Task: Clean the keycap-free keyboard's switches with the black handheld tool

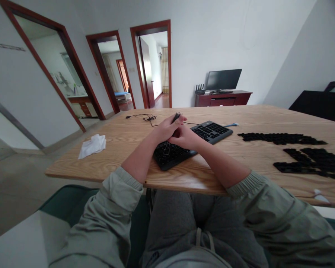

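A black wire keycap puller (176, 117) stands in my left hand (166, 130), its dark handle sticking out above my fingers. Its thin metal wire loop (166, 149) reaches down onto the black keyboard (210, 133), which lies at a slant under both hands. My right hand (185, 137) presses close against my left hand, just above the keys. Its fingertips are hidden, so I cannot tell whether it grips the handle. To the right on the wooden table (248, 119) lie several rows of loose black keycaps (281, 138).
A thin black cable (149, 118) lies coiled behind my hands, and a crumpled white tissue (92, 146) sits at the table's left. A small blue item (231, 124) lies beyond the keyboard. A dark cabinet with a monitor (223, 79) stands against the far wall.
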The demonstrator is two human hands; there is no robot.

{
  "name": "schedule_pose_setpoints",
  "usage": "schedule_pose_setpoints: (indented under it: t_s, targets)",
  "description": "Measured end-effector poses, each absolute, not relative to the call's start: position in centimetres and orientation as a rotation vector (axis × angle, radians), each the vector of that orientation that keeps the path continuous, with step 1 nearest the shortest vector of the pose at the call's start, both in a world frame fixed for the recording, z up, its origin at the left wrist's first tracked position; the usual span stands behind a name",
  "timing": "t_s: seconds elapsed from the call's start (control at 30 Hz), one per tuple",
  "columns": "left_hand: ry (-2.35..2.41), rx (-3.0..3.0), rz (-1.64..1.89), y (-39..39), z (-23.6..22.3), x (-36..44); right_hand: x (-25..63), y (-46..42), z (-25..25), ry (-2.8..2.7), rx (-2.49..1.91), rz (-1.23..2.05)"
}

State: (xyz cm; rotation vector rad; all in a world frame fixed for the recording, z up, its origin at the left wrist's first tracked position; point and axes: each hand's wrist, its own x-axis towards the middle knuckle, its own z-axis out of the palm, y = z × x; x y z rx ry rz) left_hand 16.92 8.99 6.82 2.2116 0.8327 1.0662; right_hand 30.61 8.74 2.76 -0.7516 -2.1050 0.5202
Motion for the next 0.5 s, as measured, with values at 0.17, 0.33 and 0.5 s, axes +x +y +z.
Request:
schedule_pose_setpoints:
  t_s: [0.17,0.33,0.5]
  targets:
    - [0.724,2.269,1.008,9.8,6.8,15.6,31.4,8.0,3.1,-2.035,-0.843,0.610]
    - [0.973,2.357,0.831,11.3,6.2,12.1,33.3,7.7,3.4,-1.760,-0.963,0.754]
    - [1.021,2.475,0.728,11.1,5.4,11.9,33.4,7.9,3.4,-1.627,-0.953,0.881]
